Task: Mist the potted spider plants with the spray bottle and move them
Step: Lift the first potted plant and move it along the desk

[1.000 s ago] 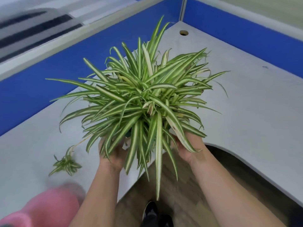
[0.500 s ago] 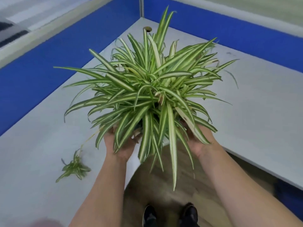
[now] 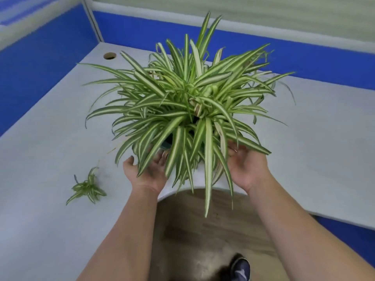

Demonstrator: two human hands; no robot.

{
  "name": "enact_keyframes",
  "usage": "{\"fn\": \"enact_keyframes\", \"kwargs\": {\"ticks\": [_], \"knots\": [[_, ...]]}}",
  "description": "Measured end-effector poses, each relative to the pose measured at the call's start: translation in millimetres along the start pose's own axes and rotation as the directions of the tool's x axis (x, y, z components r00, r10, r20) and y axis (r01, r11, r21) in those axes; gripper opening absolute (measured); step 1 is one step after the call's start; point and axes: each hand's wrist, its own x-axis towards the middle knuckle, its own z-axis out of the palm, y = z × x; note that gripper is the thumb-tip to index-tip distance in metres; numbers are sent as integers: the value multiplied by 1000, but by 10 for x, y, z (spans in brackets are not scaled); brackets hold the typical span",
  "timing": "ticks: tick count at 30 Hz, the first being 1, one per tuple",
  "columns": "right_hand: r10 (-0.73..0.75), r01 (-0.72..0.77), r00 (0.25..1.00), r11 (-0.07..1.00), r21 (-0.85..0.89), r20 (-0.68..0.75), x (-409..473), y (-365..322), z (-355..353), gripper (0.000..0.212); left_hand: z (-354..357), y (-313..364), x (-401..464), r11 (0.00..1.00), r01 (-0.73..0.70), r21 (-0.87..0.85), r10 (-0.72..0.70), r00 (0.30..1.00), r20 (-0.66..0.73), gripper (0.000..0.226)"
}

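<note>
A large spider plant [image 3: 188, 106] with striped green and white leaves sits over the grey desk [image 3: 324, 149], near its curved inner edge. Leaves hide almost all of the pot; only a dark teal bit of rim [image 3: 167, 144] shows. My left hand [image 3: 147, 171] is at the pot's left side, palm up, fingers spread and partly under the leaves. At the right side is my right hand [image 3: 247, 165], palm turned toward the pot, fingers loosely curled. Neither hand visibly grips the pot. No spray bottle is in view.
A small plantlet [image 3: 87, 188] on a thin runner lies on the desk to the left. Blue partition walls [image 3: 40, 67] close off the desk at the back and left. A cable hole [image 3: 109, 56] sits in the far corner. My shoe [image 3: 240, 268] shows on the floor below.
The plant has moved forward over the desk and come down. My hands have slid back from under the leaves, so both palms now show. A pink object at lower left has left the view.
</note>
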Motion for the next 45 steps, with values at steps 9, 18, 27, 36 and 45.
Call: {"fn": "enact_keyframes", "kwargs": {"ticks": [9,18,27,36,45], "knots": [[-43,43,998,999,15,38,208,-868,-657,43,695,-861,85,989,77,129,-92,988,122,67],[-122,122,992,984,130,-3,350,-1795,-1391,51,1443,-1849,59,975,126,185,-160,970,183,62],[-190,206,977,959,196,-96,331,-2643,-2139,59,2111,-2898,11,924,223,310,-298,929,218,60],[-329,366,922,912,182,-205,89,-3353,-2737,59,2598,-3938,-40,847,324,422,-435,878,199,71],[-402,461,877,860,220,-265,30,-3926,-3278,66,3076,-4810,-108,803,296,518,-479,837,264,66]]}}
